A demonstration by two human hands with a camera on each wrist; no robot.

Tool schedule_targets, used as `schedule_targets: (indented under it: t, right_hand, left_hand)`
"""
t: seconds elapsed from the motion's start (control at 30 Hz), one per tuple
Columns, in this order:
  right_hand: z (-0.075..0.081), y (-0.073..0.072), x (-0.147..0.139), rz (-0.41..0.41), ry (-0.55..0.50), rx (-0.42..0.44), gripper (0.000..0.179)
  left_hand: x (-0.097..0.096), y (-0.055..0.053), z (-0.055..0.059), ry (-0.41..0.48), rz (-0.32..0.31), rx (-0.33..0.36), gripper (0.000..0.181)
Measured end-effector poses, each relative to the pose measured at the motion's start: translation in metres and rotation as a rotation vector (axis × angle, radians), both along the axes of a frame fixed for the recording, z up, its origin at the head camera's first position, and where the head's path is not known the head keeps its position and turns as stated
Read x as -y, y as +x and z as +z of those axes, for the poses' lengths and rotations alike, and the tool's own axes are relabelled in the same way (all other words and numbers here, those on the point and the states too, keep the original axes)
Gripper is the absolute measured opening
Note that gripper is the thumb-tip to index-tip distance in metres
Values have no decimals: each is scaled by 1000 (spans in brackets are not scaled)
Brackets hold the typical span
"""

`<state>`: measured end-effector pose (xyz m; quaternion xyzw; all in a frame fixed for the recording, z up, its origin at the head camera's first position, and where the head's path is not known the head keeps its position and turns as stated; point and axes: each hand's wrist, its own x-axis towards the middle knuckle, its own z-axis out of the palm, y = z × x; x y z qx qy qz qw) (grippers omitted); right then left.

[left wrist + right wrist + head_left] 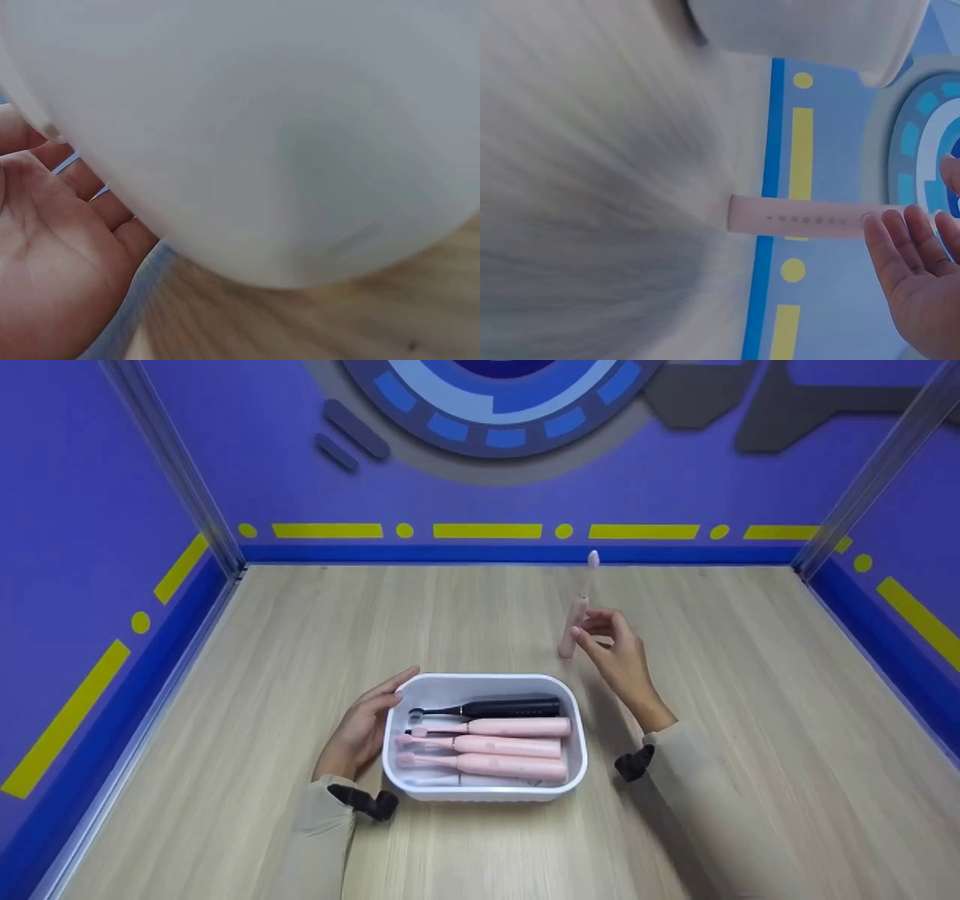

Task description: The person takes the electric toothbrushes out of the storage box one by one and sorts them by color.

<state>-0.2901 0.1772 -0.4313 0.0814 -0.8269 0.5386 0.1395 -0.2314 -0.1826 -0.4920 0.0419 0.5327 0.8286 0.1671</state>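
Note:
My right hand [619,652] pinches a pink electric toothbrush [574,626] by its handle between thumb and fingers. The toothbrush is nearly upright, brush head up, beyond the bin's far right corner. In the right wrist view its handle [802,217] shows a row of small marks, its base close to the table. At the left end of a white plastic bin [484,793], my left hand [360,731] holds the wall, thumb at the rim. A black electric toothbrush [510,708] and three pink toothbrushes [517,727] lie side by side inside, handles to the right.
At the bin's near side, a pale toothbrush [439,782] lies partly hidden under the pink ones. The wood-grain table [315,615] ends at a blue back panel [495,499] with yellow markings. Blue side panels [75,547] stand left and right.

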Motion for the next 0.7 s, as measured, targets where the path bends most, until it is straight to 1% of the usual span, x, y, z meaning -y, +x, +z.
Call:
schedule_targets:
  t: [0.17, 0.27, 0.33, 0.5, 0.7]
  right_hand:
    - [23, 17, 8, 76, 19, 0, 43]
    - [33, 22, 11, 123, 62, 15, 44]
    - [32, 19, 11, 150, 90, 34, 44]
    - [23, 7, 7, 240, 133, 57, 45]
    - [29, 9, 13, 389, 180, 78, 43]
  left_hand:
    - [0, -1, -1, 2, -7, -4, 51]
    - [1, -1, -1, -5, -5, -5, 51]
    - [1, -1, 0, -6, -2, -4, 51]
    - [1, -1, -1, -6, -3, 3, 51]
    - [2, -1, -1, -7, -13, 3, 52]
